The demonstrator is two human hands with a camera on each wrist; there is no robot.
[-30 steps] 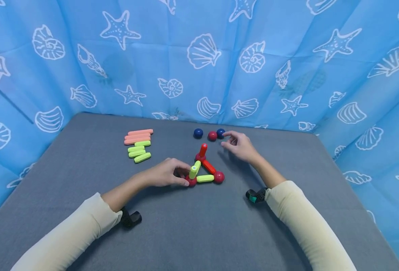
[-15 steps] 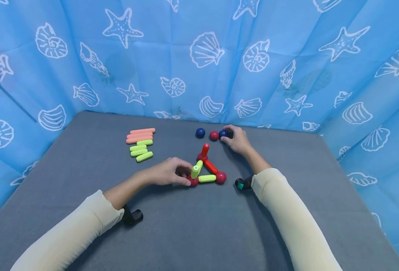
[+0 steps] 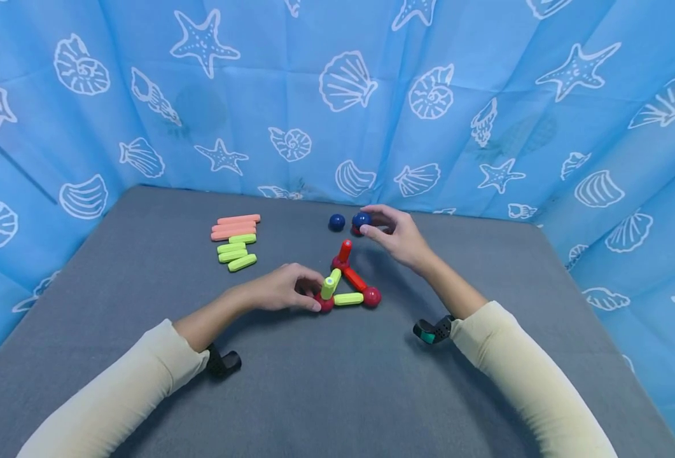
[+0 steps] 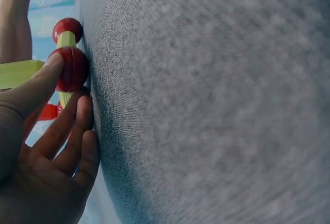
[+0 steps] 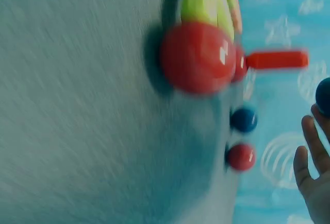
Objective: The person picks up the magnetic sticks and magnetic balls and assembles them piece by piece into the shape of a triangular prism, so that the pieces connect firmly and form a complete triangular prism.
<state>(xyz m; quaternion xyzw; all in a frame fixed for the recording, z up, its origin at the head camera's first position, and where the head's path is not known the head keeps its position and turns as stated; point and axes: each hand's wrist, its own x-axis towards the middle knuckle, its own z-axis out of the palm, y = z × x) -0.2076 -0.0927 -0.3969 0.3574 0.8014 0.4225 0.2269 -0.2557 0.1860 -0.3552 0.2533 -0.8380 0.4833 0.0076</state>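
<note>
A magnetic stick-and-ball triangle lies on the grey table, with red balls at its corners. My left hand point(image 3: 282, 289) holds its near-left red ball point(image 4: 75, 69), thumb on one side and fingers behind. A yellow-green stick point(image 3: 328, 289) stands up from that ball, and a red stick point(image 3: 345, 250) stands on the far ball. A yellow-green stick point(image 3: 348, 299) and a red stick point(image 3: 354, 279) meet at the right red ball point(image 3: 372, 296). Beyond the triangle, my right hand point(image 3: 401, 238) pinches a blue ball point(image 3: 362, 219), raised off the table.
A second blue ball point(image 3: 336, 222) and a loose red ball point(image 5: 241, 157) rest on the table behind the triangle. To the left lie several salmon sticks point(image 3: 234, 227) and yellow-green sticks point(image 3: 233, 256). A blue shell-patterned curtain point(image 3: 291, 95) hangs along the table's back edge.
My right hand has reached the right-hand blue ball, gripped it, lifted it and brought it left, over the loose red ball. The left hand has stayed on the triangle's corner.
</note>
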